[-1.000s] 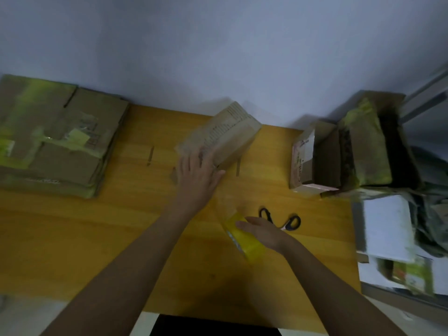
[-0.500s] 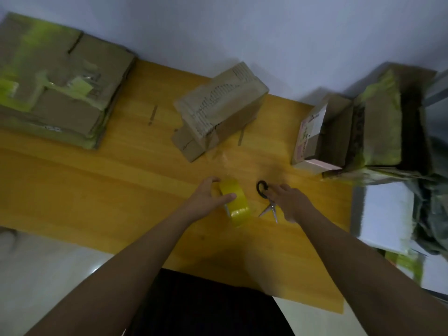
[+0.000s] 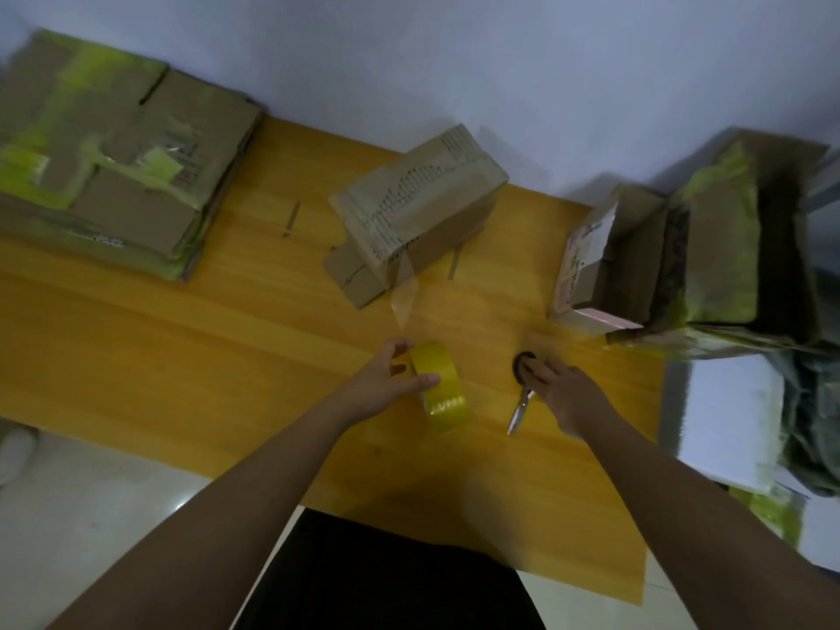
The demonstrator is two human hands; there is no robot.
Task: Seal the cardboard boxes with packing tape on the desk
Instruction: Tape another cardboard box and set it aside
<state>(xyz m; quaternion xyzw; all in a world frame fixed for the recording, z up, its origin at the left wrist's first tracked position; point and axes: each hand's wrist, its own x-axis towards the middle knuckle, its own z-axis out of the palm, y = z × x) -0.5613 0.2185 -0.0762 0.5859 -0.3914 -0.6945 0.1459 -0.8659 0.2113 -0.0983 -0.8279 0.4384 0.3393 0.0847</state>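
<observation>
A small cardboard box (image 3: 422, 206) lies tilted at the back middle of the wooden desk (image 3: 182, 347). A clear strip of tape (image 3: 404, 302) runs from the box's near end down to a yellow tape roll (image 3: 443, 386). My left hand (image 3: 386, 384) grips the roll, thumb in front and fingers behind. To its right my right hand (image 3: 563, 393) holds the scissors (image 3: 522, 393) at their black handles, the blades pointing toward me.
A stack of flattened cardboard boxes (image 3: 104, 156) with green tape lies at the back left. At the right are a pink-and-white carton (image 3: 586, 261), an open box (image 3: 736, 238) and white sheets (image 3: 727, 429). The desk's near edge is just below my hands.
My left hand left the box and took the tape roll from my right hand. My right hand moved to the scissors and now holds their handles. The camera tilted downward.
</observation>
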